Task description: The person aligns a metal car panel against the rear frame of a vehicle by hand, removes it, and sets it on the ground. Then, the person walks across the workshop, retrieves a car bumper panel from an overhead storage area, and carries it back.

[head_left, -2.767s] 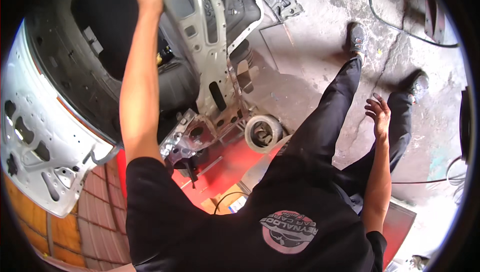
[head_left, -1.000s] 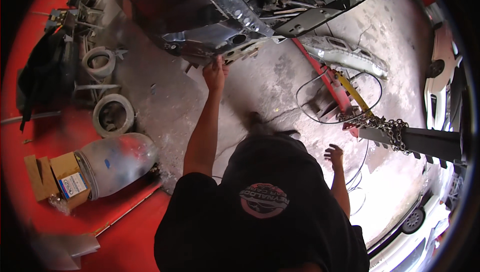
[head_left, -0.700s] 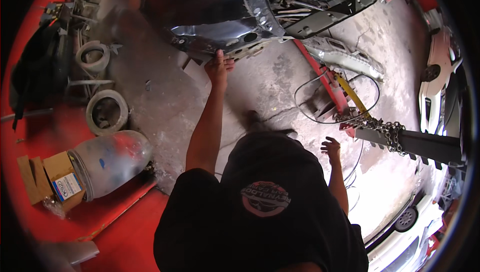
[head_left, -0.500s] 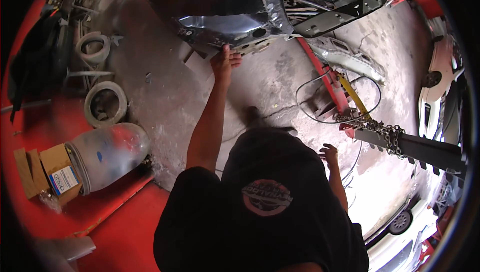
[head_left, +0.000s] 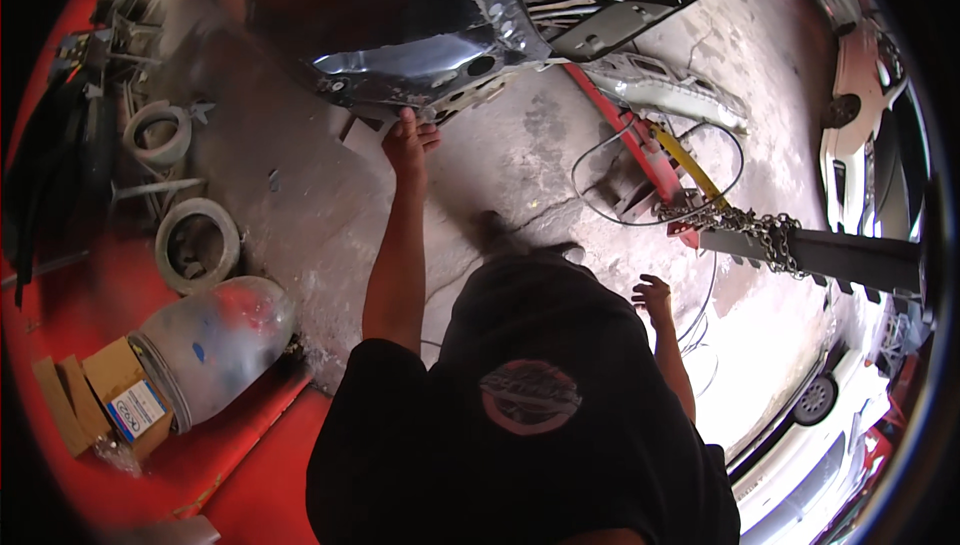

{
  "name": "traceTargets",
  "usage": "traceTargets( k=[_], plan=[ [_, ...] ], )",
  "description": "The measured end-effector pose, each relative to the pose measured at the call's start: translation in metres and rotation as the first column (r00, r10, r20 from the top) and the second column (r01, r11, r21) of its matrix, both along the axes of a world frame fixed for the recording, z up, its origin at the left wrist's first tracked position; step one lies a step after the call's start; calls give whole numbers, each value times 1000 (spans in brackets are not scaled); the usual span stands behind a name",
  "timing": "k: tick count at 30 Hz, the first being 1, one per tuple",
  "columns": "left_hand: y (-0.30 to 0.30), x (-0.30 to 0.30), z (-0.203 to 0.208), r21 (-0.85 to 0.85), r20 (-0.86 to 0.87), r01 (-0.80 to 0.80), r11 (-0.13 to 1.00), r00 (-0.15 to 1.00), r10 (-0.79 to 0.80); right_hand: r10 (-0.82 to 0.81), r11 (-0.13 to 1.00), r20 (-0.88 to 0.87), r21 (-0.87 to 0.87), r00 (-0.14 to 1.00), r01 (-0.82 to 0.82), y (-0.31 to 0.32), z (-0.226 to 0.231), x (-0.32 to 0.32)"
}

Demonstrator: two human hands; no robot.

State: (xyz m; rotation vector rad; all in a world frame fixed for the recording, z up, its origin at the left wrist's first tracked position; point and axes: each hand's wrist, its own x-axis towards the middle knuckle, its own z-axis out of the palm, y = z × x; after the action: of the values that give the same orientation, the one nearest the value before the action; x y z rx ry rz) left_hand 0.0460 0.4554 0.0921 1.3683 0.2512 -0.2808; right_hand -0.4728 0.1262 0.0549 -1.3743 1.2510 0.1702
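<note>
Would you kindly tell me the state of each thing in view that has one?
Panel: glossy in places, holes near its edge
Left hand: at panel edge, grip unclear
Right hand: open, nothing seen in it
Box: flaps open
Chain: wrapped around beam
Cable: looped

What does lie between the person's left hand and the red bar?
In the head view, mostly stained concrete floor shows between the left hand and the red bar, with part of a thin dark cable loop near the bar.

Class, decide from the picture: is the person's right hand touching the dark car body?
No, grey floor shows between the right hand and the dark car body.
</note>
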Motion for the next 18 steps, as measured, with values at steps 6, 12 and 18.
traceTargets(
  k=[6,12,18],
  plan=[
    [6,-5,3,21,7,79,997,997,-79,-20,1000,-25,20,1000,20,7,-7,-9],
    [9,-27,-12,9,-52,51,999,997,-50,-20,1000,10,13,1000,20,12,-7,5],
    [-1,-19,14,27,61,-80,996,995,78,6,1000,-31,-11,999,-6,15,-2,7]
  ],
)
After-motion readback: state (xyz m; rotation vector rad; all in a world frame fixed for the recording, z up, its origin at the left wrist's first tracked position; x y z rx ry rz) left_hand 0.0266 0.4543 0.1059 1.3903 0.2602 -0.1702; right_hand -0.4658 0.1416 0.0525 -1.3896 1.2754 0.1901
